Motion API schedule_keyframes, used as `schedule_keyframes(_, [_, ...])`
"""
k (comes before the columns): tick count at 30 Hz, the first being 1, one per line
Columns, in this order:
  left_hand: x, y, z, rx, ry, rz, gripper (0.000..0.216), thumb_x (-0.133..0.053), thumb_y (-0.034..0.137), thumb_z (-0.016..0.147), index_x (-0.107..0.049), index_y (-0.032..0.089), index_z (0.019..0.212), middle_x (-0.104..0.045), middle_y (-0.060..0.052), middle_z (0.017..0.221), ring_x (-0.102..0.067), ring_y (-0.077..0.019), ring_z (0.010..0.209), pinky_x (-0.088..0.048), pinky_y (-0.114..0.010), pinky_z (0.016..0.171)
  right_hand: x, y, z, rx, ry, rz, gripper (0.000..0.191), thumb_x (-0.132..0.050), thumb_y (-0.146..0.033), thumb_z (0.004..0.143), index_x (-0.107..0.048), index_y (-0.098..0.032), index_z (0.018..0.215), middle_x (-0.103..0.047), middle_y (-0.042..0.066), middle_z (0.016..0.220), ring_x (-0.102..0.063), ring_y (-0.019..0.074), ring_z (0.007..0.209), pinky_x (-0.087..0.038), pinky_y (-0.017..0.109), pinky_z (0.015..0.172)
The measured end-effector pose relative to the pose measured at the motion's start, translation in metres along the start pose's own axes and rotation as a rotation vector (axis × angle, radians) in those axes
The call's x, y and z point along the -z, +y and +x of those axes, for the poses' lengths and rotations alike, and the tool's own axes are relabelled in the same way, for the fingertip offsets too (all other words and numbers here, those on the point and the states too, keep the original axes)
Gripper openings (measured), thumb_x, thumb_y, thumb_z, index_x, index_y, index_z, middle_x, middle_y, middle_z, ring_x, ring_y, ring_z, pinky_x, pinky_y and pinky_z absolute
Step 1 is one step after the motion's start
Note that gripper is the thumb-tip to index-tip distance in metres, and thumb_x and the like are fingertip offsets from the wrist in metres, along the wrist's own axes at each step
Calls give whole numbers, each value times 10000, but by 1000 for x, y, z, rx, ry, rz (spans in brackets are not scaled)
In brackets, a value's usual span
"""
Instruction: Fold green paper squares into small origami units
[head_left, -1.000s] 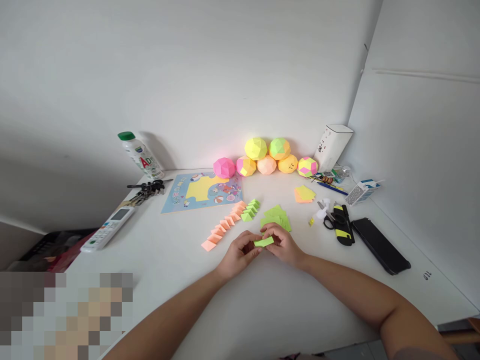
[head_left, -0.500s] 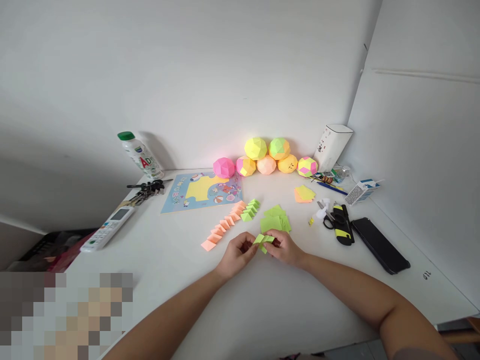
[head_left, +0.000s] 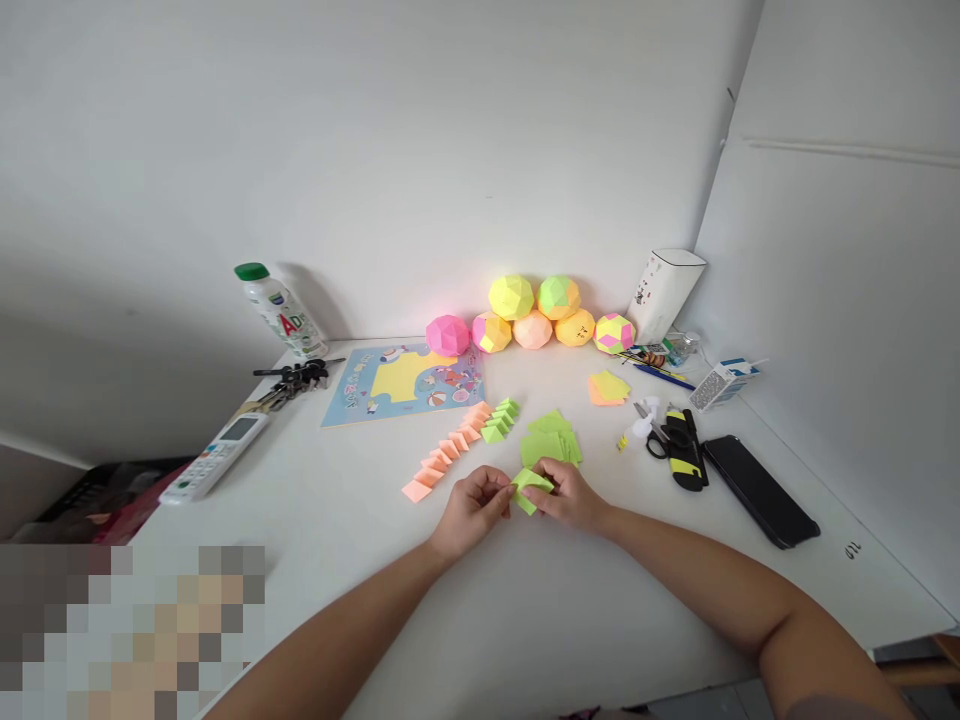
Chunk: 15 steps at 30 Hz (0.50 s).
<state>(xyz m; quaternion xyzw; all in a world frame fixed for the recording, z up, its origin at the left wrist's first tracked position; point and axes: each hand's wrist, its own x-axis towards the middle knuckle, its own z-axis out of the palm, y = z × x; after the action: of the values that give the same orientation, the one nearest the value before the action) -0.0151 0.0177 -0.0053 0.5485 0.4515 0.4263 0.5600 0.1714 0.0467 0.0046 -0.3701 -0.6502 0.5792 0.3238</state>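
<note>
Between my two hands is a small piece of green paper with creases in it. My left hand pinches its left corner between thumb and fingers. On the other side my right hand grips the right part, the thumb lying over the paper. Just beyond my hands lies a loose pile of flat green paper squares. To the left of that pile stand a short row of folded green paper pieces and a longer row of folded peach paper pieces.
Several faceted paper balls are stacked against the wall. A blue puzzle board, a bottle and a white remote are at left. Orange and yellow paper, scissors and a black phone lie at right.
The green paper has opened out from a narrow folded shape into a wider, flatter one. My right thumb now lies across it; both hands have stayed in nearly the same place.
</note>
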Motion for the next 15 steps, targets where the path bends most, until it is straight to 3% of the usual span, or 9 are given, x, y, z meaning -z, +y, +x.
schedule_keyframes(8, [-2,8,1,25,71,-134,332,-634,476,745,-513,174,811,-568,39,563,-533,-99,499,-375,-207,490,1,-6,0,34,19,31,323,-618,-379,782,-428,-170,626,-468,-32,604,-525,109,545,-420,227,499])
schedule_keyframes(11, [-1,13,2,35,85,-171,341,-646,475,735,-509,174,817,-568,42,573,-534,-91,485,-384,-204,487,0,-5,-1,12,18,50,320,-661,-378,748,-435,-173,650,-483,-39,607,-533,106,526,-435,228,497])
schedule_keyframes(15, [1,14,2,24,116,-169,322,-645,465,738,-523,174,797,-551,45,586,-528,-87,468,-393,-210,477,0,-2,-1,-33,9,19,274,-596,-415,801,-498,-165,741,-493,-48,573,-490,83,436,-406,205,423])
